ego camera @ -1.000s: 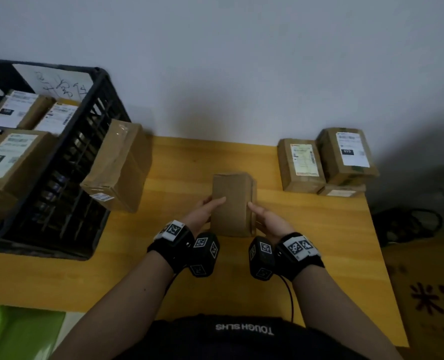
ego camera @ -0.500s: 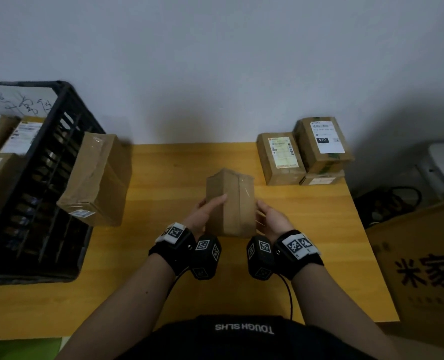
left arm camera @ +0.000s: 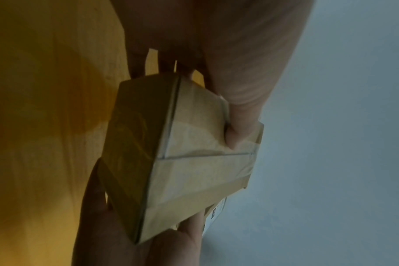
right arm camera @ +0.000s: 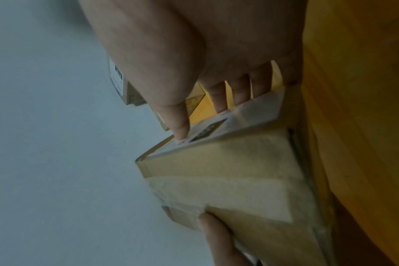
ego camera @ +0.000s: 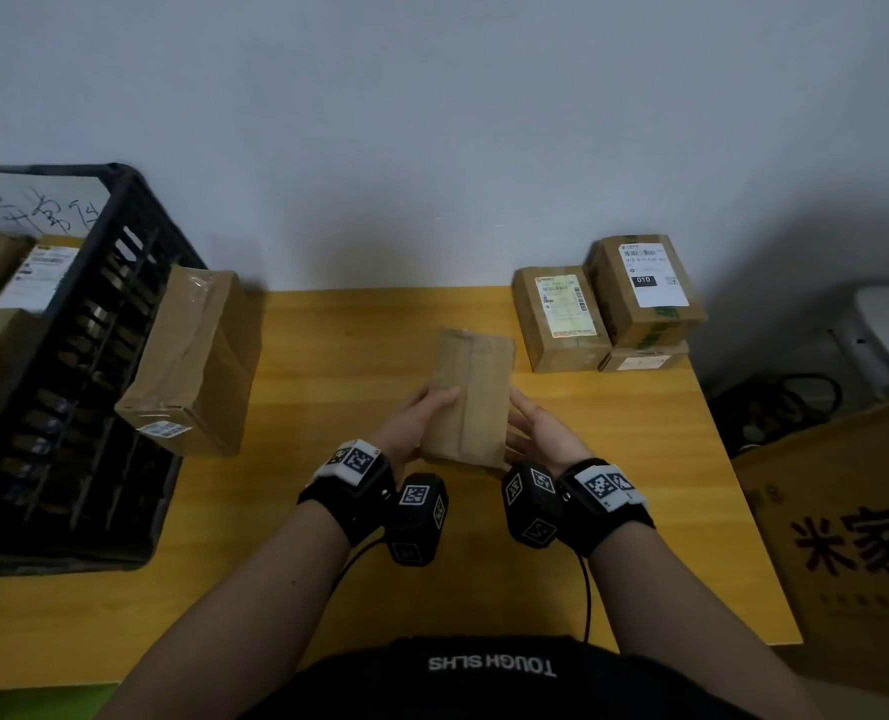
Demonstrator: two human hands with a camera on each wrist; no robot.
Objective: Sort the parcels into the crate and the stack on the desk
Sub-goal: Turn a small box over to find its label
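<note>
Nearest, one small brown cardboard parcel (ego camera: 471,397) is held just above the middle of the yellow wooden counter (ego camera: 328,563), between two bare hands. The left hand (ego camera: 411,426) grips its left side, thumb laid on the upper face and the other fingers (left arm camera: 164,63) wrapped behind. The right hand (ego camera: 541,433) clamps the right side, its thumb on a white label there and its fingers (right arm camera: 219,97) curled round the far side. The parcel is a plain rectangular box, matte and a little creased, with a taped seam running down its upper face; the right wrist view shows clear tape across one end. Each wrist carries one black band with a black-and-white square marker and a black camera block.

Farther left, one larger parcel (ego camera: 192,361), wrapped in glossy crinkled tape with a small white label at its near end, leans tilted against the side of one black slatted plastic crate (ego camera: 94,387). Inside the crate at least four labelled brown parcels show; the frame edge cuts off the rest. A white sheet with handwriting stands at the crate's back.

At the far right corner of the counter, by the pale wall, is the stack (ego camera: 608,309) of three labelled cardboard parcels: one lies flat on the counter, and just beside it a second sits on top of a thinner third. Beyond the counter's right edge stands one big printed carton (ego camera: 847,553).
</note>
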